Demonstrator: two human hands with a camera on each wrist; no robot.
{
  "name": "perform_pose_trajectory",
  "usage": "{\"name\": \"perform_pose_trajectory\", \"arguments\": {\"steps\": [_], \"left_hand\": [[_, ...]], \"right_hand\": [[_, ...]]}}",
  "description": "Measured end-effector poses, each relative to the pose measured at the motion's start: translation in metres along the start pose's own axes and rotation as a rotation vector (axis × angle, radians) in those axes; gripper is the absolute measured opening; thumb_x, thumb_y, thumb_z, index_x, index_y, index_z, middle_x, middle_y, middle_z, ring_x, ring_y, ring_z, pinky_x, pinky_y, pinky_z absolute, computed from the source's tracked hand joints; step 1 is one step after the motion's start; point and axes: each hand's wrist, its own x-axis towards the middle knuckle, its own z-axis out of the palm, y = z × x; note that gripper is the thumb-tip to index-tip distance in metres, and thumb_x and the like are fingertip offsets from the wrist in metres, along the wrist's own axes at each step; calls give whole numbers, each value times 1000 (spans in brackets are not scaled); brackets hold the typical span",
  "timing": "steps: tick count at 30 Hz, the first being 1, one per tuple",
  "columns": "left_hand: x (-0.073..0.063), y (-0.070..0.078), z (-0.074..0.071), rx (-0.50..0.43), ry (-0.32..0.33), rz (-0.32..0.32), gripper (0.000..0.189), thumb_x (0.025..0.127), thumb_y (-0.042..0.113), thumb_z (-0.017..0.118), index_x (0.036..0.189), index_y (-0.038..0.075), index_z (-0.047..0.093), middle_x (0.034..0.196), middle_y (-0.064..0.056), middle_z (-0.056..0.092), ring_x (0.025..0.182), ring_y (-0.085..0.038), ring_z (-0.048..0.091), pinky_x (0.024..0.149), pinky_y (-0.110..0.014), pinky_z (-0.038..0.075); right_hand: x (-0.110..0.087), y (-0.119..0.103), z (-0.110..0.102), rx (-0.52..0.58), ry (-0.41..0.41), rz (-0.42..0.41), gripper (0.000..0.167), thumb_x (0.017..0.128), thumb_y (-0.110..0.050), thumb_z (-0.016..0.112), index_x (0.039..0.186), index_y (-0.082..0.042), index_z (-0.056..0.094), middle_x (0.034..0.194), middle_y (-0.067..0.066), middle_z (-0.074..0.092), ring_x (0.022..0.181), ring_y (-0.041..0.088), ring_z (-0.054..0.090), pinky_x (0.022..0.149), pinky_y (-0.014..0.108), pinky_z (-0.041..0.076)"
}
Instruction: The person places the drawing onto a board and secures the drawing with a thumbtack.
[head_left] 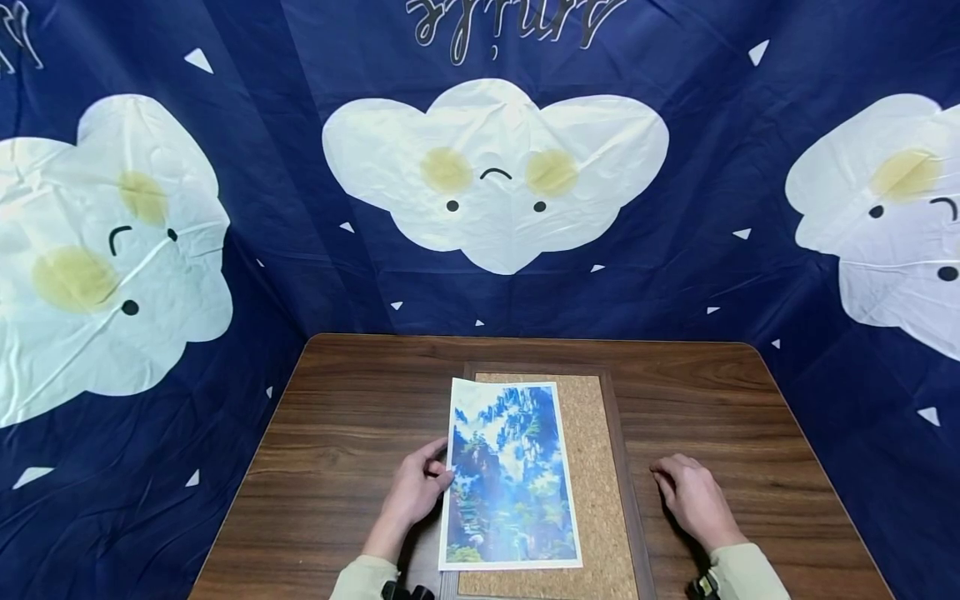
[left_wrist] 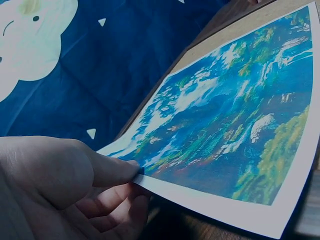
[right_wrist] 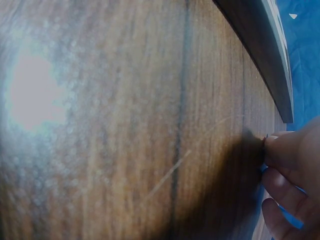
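Observation:
A landscape print (head_left: 510,475) with blue mountains and a white border overlaps a framed cork board (head_left: 600,483). My left hand (head_left: 420,483) pinches the print's left edge, thumb on top and fingers curled beneath. In the left wrist view, the gripped edge of the print (left_wrist: 215,135) is lifted and the sheet bows a little. To the right of the board, my right hand (head_left: 693,500) rests low on the table with its fingers loosely curled. The right wrist view shows its fingers (right_wrist: 280,192) beside the wood, with nothing plainly held.
The board's brown wooden frame (head_left: 626,475) borders the cork on a dark wood-grain table (head_left: 337,417). Blue fabric (head_left: 300,208) printed with white clouds hangs behind the table and on both sides. In the right wrist view, the board's raised frame (right_wrist: 265,55) stands beyond the bare wood.

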Motion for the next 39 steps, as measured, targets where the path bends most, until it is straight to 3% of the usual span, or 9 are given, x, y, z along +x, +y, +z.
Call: {"name": "perform_pose_trajectory", "arguments": {"steps": [18, 28, 39], "left_hand": [[5, 12, 13, 166, -10, 31, 61, 87, 5, 80, 146, 6, 62, 75, 7, 66, 68, -6, 57, 72, -32, 50], [7, 23, 24, 190, -24, 87, 63, 84, 2, 81, 145, 2, 62, 70, 7, 64, 66, -4, 55, 70, -30, 51], [8, 33, 37, 165, -46, 46, 67, 85, 0, 81, 147, -4, 57, 68, 4, 60, 61, -5, 53, 59, -24, 47]], "right_hand": [[0, -1, -1, 1, 3, -5, 18, 84, 2, 83, 87, -13, 76, 84, -3, 69, 83, 22, 68, 70, 46, 57], [0, -3, 0, 1, 28, -15, 17, 83, 2, 83, 86, -12, 75, 84, -1, 70, 82, 23, 69, 71, 46, 57], [-1, -1, 1, -5, 51, -28, 16, 83, 3, 83, 85, -11, 75, 83, 0, 70, 81, 23, 69, 70, 47, 57]]}}
